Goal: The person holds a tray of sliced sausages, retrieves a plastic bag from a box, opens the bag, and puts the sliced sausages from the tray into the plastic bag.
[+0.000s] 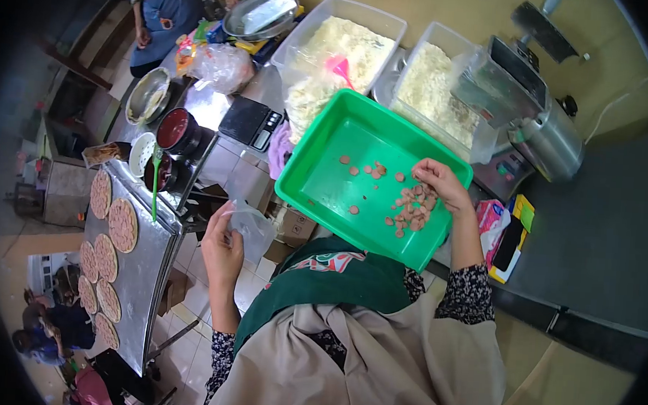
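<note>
My left hand (222, 250) pinches the edge of a clear plastic bag (254, 228), which hangs to the left of the green tub (309, 146). Over the tub's right part is my right hand (444, 183), its fingertips drawn together; whether anything is between them I cannot make out. Just below those fingers lies a loose heap of brownish-pink round slices (414, 206), resembling sliced sausage. Several more slices are scattered across the tub floor.
Two clear bins of pale crumbly or powdery stuff (356, 45) (436, 83) stand behind the tub, a pink scoop (339, 68) in one. A black scale (249, 121) sits left. Topped flat rounds (122, 224) lie on a metal table (146, 266). Other people (165, 14) work nearby.
</note>
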Available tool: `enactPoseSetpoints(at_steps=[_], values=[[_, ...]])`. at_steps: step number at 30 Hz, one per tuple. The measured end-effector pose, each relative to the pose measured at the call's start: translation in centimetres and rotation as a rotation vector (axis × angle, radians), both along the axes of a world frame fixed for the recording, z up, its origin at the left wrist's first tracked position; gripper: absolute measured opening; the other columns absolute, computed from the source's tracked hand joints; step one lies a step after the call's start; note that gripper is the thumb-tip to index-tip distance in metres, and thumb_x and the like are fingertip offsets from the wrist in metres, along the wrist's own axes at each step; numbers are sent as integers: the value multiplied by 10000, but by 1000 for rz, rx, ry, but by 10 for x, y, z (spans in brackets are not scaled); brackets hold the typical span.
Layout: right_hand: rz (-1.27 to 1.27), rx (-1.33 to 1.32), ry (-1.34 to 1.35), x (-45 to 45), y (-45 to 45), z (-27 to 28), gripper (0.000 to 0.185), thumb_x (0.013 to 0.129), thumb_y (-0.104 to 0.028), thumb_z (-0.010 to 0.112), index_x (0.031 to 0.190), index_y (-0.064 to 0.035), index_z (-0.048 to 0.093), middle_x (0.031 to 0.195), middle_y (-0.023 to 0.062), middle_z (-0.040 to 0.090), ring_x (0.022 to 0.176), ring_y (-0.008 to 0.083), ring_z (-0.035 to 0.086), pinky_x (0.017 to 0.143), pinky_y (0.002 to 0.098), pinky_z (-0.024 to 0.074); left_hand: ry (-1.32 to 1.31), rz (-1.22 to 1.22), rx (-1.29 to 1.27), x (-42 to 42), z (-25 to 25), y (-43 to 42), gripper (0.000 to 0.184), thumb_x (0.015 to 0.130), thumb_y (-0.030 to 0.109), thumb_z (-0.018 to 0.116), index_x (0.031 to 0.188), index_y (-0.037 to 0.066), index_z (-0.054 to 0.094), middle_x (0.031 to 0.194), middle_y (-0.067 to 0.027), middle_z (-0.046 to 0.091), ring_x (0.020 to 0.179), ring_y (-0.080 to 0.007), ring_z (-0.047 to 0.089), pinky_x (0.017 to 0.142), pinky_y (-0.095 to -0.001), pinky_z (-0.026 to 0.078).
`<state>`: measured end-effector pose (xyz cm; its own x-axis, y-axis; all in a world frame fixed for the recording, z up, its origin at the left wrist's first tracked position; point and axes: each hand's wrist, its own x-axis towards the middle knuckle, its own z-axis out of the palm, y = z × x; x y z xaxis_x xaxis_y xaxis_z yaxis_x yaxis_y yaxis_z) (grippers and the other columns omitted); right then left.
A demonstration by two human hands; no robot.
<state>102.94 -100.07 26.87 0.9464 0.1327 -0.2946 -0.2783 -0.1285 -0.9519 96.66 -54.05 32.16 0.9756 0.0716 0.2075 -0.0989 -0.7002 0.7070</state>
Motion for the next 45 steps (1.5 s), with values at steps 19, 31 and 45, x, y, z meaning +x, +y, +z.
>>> enactPoseSetpoints(at_steps=[19, 31, 45], values=[[546, 982, -372, -12, 180, 198, 176, 919, -167, 677, 982, -43, 569, 868, 43, 584, 798, 125, 538, 728, 245, 433, 53, 30, 0, -4, 0, -3, 385, 770, -21, 552, 1137, 33, 657, 1255, -102, 642, 819, -255, 662, 755, -327, 528], [1056, 1280, -729, -53, 237, 226, 104, 896, -78, 703, 976, -14, 690, 921, 90, 675, 725, 151, 569, 625, 264, 429, 73, 73, 4, -19, -3, 0, 385, 766, -27, 548, 1133, 12, 661, 1249, -112, 645, 790, -237, 661, 754, -326, 527], [1043, 1357, -930, -65, 229, 243, 129, 877, -81, 729, 920, 38, 702, 906, 108, 637, 728, 147, 554, 605, 263, 466, 64, 37, 2, -23, 0, -7, 383, 775, -32, 540, 1141, 7, 649, 1253, -120, 641, 801, -241, 657, 758, -322, 524]])
